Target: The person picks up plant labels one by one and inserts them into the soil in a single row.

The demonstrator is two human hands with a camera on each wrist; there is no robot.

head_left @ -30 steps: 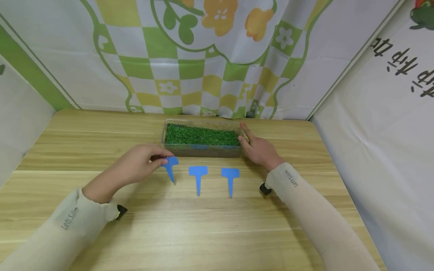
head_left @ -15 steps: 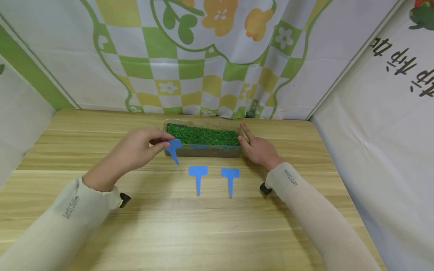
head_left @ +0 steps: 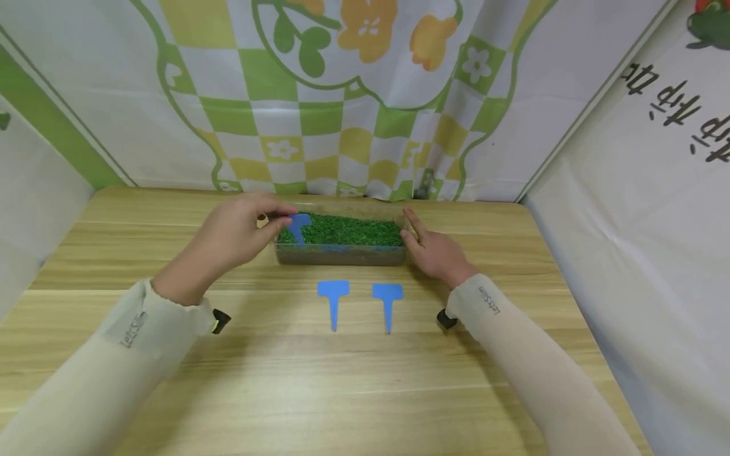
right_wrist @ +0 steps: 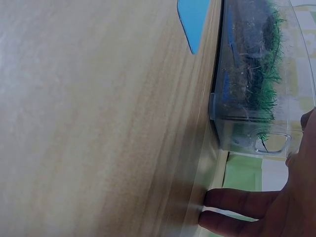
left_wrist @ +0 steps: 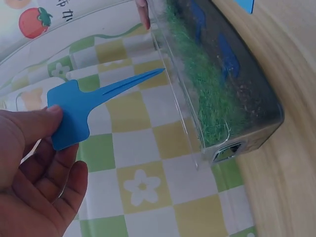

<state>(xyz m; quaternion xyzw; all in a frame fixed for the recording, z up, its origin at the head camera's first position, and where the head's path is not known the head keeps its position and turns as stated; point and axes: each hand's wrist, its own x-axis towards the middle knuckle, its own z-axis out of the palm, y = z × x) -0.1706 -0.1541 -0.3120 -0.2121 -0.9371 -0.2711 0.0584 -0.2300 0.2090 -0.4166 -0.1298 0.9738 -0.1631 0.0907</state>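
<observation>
My left hand [head_left: 230, 231] pinches a blue T-shaped plant label [head_left: 300, 221] by its wide head, over the left end of a clear plastic box [head_left: 342, 258]. In the left wrist view the label's pointed stem [left_wrist: 123, 88] reaches toward the box's rim, above the green grass [left_wrist: 205, 96]. My right hand [head_left: 438, 254] is at the box's right end, forefinger straight toward the far corner and thumb at the near rim. Two of its fingers [right_wrist: 242, 201] reach down to the table in the right wrist view. Whether the stem touches grass is unclear.
Two more blue plant labels, one [head_left: 333, 289] left and one [head_left: 388, 292] right, lie flat in front of the box, stems toward me. The wooden table [head_left: 353, 392] ends at a checked curtain [head_left: 319, 120] behind the box.
My left hand has lifted the blue plant label off the tabletop in front of the box and carried it away from me, over the box's left end. The right hand has stayed put.
</observation>
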